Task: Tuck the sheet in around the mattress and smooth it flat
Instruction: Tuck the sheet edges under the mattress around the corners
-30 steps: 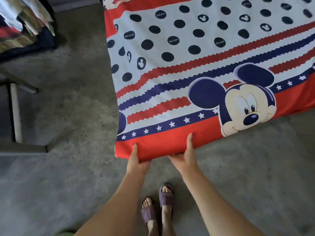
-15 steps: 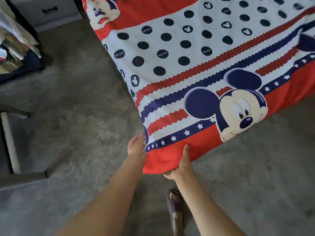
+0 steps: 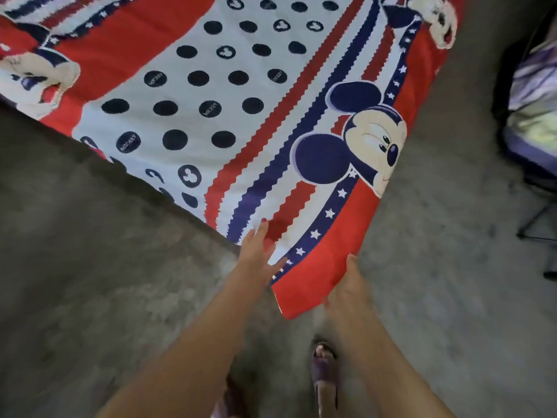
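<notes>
A red, white and blue cartoon-mouse sheet covers the mattress, whose near corner points at me. My left hand lies flat with fingers spread on the striped top of the sheet beside that corner. My right hand grips the red border of the sheet at the corner's lower right edge, thumb on top. The mattress itself is hidden under the sheet.
Grey carpet surrounds the bed. My sandalled foot stands just below the corner. A pile of purple and pale bedding on a dark-legged stand is at the right edge.
The view has swung so the corner now points at me. My left hand let go of the red edge and moved up onto the sheet's top; my right hand stays on the border.
</notes>
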